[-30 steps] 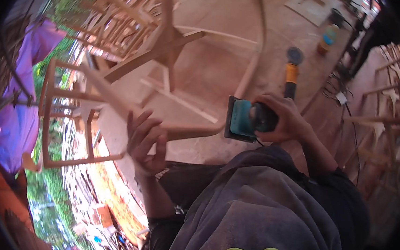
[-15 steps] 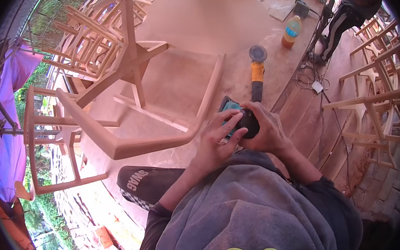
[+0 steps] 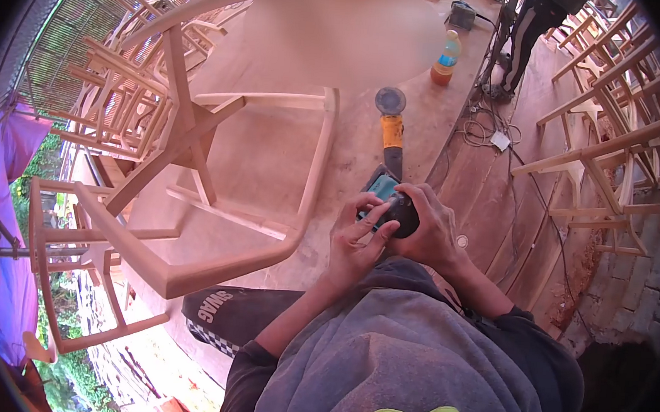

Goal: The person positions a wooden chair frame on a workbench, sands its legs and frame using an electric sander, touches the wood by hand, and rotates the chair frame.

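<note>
Both hands are close together on a teal and black power sander point(image 3: 382, 185), held in front of my lap. My right hand point(image 3: 433, 228) curls around the sander's rounded black end point(image 3: 402, 214). From the other side, my left hand point(image 3: 354, 239) has its fingers and thumb pressed against the same black end. Fingers hide much of the sander's body. Just beyond it lies a yellow and black angle grinder point(image 3: 392, 132) with a round disc head. A wooden chair frame point(image 3: 314, 166) rests on its side to the left of my hands.
The work surface is a dusty wooden board point(image 3: 269, 139). A bottle of orange liquid point(image 3: 445, 60) stands farther back. Cables point(image 3: 475, 132) run over the floor at right, near a person's legs point(image 3: 519, 47). Several wooden chair frames point(image 3: 608, 166) are stacked at right, others point(image 3: 113, 104) at left.
My view has turned slightly, so the chair frame, grinder and bottle appear farther left. Both hands stay on the sander, with only small shifts of the fingers.
</note>
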`<state>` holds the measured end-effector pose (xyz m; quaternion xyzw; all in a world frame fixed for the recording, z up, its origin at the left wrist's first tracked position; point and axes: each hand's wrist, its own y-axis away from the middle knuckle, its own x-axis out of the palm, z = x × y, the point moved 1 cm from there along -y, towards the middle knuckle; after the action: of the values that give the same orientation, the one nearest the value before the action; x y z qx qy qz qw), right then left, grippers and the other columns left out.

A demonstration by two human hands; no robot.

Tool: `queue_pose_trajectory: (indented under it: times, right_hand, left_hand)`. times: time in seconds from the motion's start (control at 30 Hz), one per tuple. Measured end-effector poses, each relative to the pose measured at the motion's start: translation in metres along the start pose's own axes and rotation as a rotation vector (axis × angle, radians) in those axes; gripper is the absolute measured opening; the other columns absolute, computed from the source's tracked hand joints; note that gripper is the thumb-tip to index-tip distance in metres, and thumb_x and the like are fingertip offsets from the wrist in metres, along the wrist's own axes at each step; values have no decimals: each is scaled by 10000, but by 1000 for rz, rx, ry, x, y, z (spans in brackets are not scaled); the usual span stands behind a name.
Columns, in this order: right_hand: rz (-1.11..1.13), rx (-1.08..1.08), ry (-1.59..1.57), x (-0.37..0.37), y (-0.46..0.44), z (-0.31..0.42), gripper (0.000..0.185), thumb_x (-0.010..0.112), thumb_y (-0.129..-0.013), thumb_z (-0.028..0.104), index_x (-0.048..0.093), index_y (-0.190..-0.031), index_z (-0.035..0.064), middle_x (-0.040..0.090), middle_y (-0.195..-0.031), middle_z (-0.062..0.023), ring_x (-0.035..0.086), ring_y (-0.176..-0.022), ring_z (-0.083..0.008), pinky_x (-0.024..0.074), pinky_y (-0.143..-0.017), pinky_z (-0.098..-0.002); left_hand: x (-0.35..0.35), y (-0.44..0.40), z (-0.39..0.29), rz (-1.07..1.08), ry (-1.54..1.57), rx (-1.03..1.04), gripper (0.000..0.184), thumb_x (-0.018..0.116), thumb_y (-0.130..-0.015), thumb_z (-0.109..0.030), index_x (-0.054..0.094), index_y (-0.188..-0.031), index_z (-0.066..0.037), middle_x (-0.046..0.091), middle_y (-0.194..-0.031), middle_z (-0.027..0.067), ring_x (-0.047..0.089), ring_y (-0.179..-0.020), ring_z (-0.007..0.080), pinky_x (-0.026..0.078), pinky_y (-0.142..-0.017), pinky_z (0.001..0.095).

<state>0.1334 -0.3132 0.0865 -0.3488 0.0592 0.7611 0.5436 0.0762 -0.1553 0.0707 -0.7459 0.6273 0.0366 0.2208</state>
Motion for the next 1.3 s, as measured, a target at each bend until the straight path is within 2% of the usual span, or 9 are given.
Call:
queue_pose_trajectory:
  times: [0.3, 0.5, 0.6, 0.7, 0.93, 1.0, 1.1, 1.2, 1.3]
  right_hand:
    - [6, 323, 77, -1, -34, -125, 556, 805, -716, 192, 581, -1196, 22, 668, -969, -126, 662, -878, -284, 535, -799, -378]
    - [-22, 523, 477, 19, -99, -229, 611, 748, -673, 375, 632, -1138, -3, 633, -1158, -227, 610, -1101, -387, 467, -966, -461]
    - [-67, 520, 674, 28, -123, -304, 758, 770, -667, 455, 568, -1224, -19, 632, -1135, -256, 608, -1109, -419, 486, -952, -498]
    - [-1, 559, 696, 43, -156, -320, 773, 770, -683, 482, 560, -1230, -22, 621, -1157, -265, 604, -1115, -420, 481, -962, -506]
    - [179, 723, 723, 59, -209, -356, 776, 697, -729, 590, 649, -1204, -22, 645, -1245, -234, 616, -1167, -380, 468, -1002, -462]
    - [117, 609, 664, 65, -216, -376, 786, 708, -749, 564, 605, -1267, -18, 626, -1269, -245, 589, -1205, -382, 453, -1020, -459]
    - [59, 407, 602, 76, -226, -410, 747, 722, -770, 505, 577, -1295, -8, 612, -1282, -253, 571, -1218, -388, 440, -1024, -474]
    - [80, 383, 669, 83, -233, -424, 798, 702, -786, 557, 548, -1312, -23, 592, -1292, -275, 557, -1227, -407, 432, -1028, -489]
    - [141, 436, 776, 84, -234, -396, 795, 689, -794, 566, 553, -1281, -48, 594, -1275, -287, 557, -1222, -413, 434, -1031, -477]
  left_hand:
    - [-42, -4, -33, 143, -84, 41, 713, 739, -873, -161, 387, -1468, 15, 545, -1331, 205, 568, -1195, 329, 485, -975, 387]
    - [-152, 60, -78, -779, -747, 394, 163, 727, -780, -18, 666, -925, 28, 701, -879, 108, 661, -862, 296, 534, -740, 385]
    - [-187, 101, -68, -1083, -1182, 330, 385, 750, -755, -68, 621, -1102, 39, 674, -1050, 147, 631, -995, 324, 505, -893, 425]
    - [-213, 84, -52, -1166, -1068, 132, 580, 800, -728, -148, 580, -1233, 33, 581, -1262, 188, 561, -1166, 384, 463, -1004, 469]
    - [-224, 56, -36, -1138, -1077, 129, 338, 733, -775, -38, 654, -1095, 36, 680, -1130, 183, 623, -1131, 372, 430, -1064, 480]
    - [-227, 53, -36, -1146, -1062, 99, 182, 595, -899, -45, 675, -1034, 49, 711, -1080, 185, 652, -1109, 347, 392, -1099, 494]
    - [-225, 55, -34, -1346, -670, 95, 358, 356, -1019, -137, 622, -1079, 96, 704, -1106, 187, 641, -1136, 315, 339, -1141, 492]
    - [-226, 51, -26, -1347, -532, 165, 428, 346, -970, -195, 430, -1267, 102, 687, -1082, 199, 622, -1126, 318, 303, -1163, 477]
    - [-229, 52, -19, -1194, -758, 230, 503, 415, -869, -234, 477, -1233, 107, 671, -1081, 206, 599, -1128, 327, 326, -1138, 487]
